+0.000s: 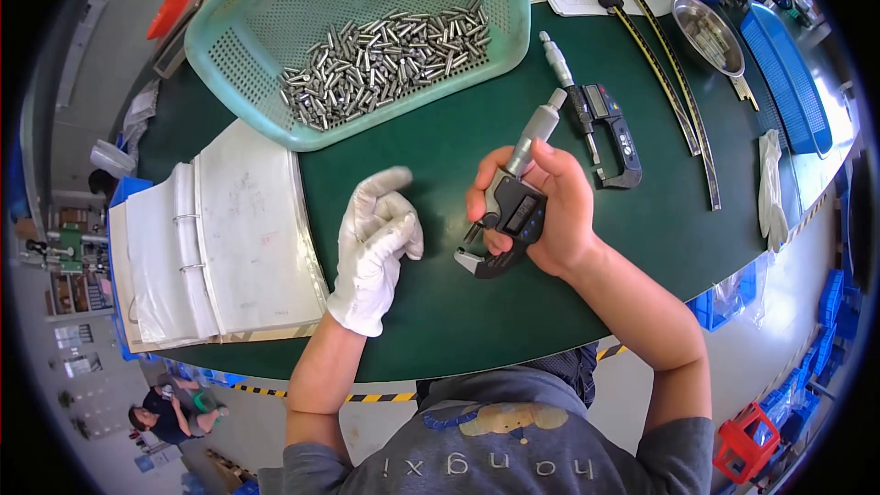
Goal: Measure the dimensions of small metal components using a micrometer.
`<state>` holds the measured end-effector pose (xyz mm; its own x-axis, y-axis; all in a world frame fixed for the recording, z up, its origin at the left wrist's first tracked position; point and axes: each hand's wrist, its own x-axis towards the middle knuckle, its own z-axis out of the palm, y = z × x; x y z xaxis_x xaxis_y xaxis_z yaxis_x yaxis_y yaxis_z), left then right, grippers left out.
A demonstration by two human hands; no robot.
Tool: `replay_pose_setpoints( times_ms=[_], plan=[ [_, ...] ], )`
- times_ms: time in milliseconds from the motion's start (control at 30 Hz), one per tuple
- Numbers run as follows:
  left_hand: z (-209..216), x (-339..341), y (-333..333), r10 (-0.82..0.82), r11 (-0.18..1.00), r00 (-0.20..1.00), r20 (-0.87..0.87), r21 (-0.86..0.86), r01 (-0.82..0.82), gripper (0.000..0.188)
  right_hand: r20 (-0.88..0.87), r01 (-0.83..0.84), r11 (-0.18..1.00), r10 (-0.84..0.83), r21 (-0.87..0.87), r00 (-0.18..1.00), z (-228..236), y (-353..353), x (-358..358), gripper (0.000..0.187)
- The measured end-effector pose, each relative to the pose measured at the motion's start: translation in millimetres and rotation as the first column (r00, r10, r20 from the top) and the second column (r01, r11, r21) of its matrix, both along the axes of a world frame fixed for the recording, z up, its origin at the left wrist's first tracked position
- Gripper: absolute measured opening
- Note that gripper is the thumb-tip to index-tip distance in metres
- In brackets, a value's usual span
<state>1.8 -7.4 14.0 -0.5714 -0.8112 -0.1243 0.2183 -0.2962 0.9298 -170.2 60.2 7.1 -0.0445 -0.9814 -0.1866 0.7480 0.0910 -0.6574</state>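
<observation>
My left hand (374, 252), in a white glove, hovers over the green table between the binder and the micrometer. Its index finger stretches out, while the other fingers curl in against the thumb; anything inside them is hidden. Bare, my right hand (561, 211) is wrapped round a digital micrometer (520, 211), its silver thimble tilted up and away and its frame pointing toward my left hand. A second digital micrometer (616, 133) lies on the table just beyond my right hand. Many small metal pins (376, 64) are heaped in a light green perforated basket (275, 133) at the far side.
An open ring binder (252, 238) with sleeved pages lies on the left. Two digital calipers (674, 82) lie at the far right, near a metal bowl (683, 14), a blue basket (786, 82) and a white glove (770, 188). Another person (170, 412) sits in the background, lower left.
</observation>
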Motion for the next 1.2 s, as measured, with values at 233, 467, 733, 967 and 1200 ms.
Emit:
replay_pose_setpoints(
  times_ms=[233, 467, 733, 967, 1200],
  plan=[
    [-2.8, 10.6, 1.6, -0.238, 0.97, 0.945, 0.223, 0.005, 0.242, 0.025, -0.053, -0.002, 0.998, -0.002, -0.07, 0.999, -1.7, 3.8, 0.2, 0.049],
    [4.0, 3.2, 10.7, -0.078, 0.997, 0.975, 0.207, 0.002, 0.079, 0.014, -0.087, -0.045, 0.995, 0.038, -0.088, 0.995, -5.2, 4.5, 0.6, 0.047],
    [-6.6, 12.7, 8.5, -0.045, 0.998, 0.994, -0.096, 0.041, 0.049, 0.007, 0.017, -0.051, 0.997, 0.052, -0.062, 0.998, -3.7, 6.0, 2.8, 0.055],
    [0.5, 8.8, 21.3, -0.074, 0.982, 0.995, 0.065, 0.181, 0.061, 0.01, 0.205, -0.058, 0.998, 0.062, -0.024, 0.977, 2.9, 6.5, 1.3, 0.063],
    [0.8, 7.6, 22.3, -0.124, 0.992, 0.985, 0.121, 0.053, 0.118, 0.01, 0.198, -0.093, 0.994, 0.079, 0.064, 0.977, 3.8, 6.9, 0.9, 0.061]
  ],
)
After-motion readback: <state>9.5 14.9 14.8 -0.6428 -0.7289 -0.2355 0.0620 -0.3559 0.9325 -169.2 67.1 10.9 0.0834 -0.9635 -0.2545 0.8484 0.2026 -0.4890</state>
